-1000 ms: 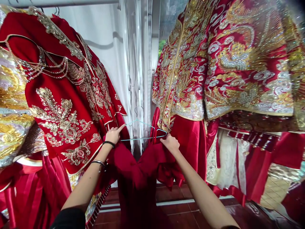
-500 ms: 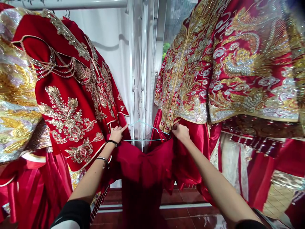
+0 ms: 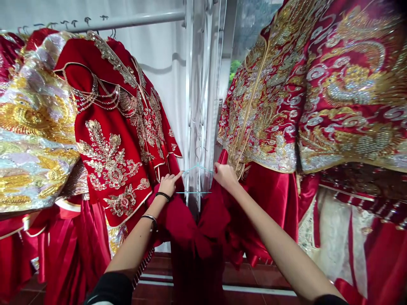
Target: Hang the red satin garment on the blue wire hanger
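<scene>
A dark red dress (image 3: 199, 237) hangs in front of me from a thin light-blue hanger (image 3: 193, 192), whose hook rises beside the white posts. My left hand (image 3: 170, 184), wearing dark beads and a silver bangle at the wrist, is closed at the hanger's left side, with its index finger stretched along the sloping arm. My right hand (image 3: 225, 174) pinches the right sloping arm near the middle. Red cloth bunches just behind and below this hand, so whether it also grips a strap is hidden.
At left, a red jacket (image 3: 111, 156) with silver beading and a gold sequined garment (image 3: 34, 127) hang from a white rail (image 3: 133, 22). At right hang embroidered red-and-gold jackets (image 3: 260, 101) over red skirts. White posts (image 3: 200, 84) stand between, above a reddish tiled floor (image 3: 243, 275).
The view has shifted so the garments sit farther right. My right hand has moved inward along the hanger toward its middle, and the dress's neckline has bunched up. My left hand stays at the left side.
</scene>
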`<state>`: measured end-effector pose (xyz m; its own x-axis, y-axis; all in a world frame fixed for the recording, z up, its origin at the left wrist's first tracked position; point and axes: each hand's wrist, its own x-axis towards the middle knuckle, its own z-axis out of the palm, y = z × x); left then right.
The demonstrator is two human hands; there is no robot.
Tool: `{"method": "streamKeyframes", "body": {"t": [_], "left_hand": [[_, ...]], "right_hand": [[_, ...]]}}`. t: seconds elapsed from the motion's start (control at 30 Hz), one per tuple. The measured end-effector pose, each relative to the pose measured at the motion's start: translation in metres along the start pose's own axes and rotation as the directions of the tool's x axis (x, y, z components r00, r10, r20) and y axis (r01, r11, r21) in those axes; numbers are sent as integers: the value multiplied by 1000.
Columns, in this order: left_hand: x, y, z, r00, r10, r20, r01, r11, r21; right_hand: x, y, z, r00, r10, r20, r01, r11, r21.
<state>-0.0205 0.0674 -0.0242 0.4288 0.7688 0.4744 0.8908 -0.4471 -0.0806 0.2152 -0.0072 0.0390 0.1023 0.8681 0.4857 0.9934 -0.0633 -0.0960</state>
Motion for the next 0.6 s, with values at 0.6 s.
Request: {"method": "streamKeyframes", "body": {"t": [0.6], "left_hand": [[-30, -35, -6, 992, -102, -75, 49, 859, -509]], "right_hand": [[-8, 36, 43, 982, -176, 61, 152, 946, 286]]}}
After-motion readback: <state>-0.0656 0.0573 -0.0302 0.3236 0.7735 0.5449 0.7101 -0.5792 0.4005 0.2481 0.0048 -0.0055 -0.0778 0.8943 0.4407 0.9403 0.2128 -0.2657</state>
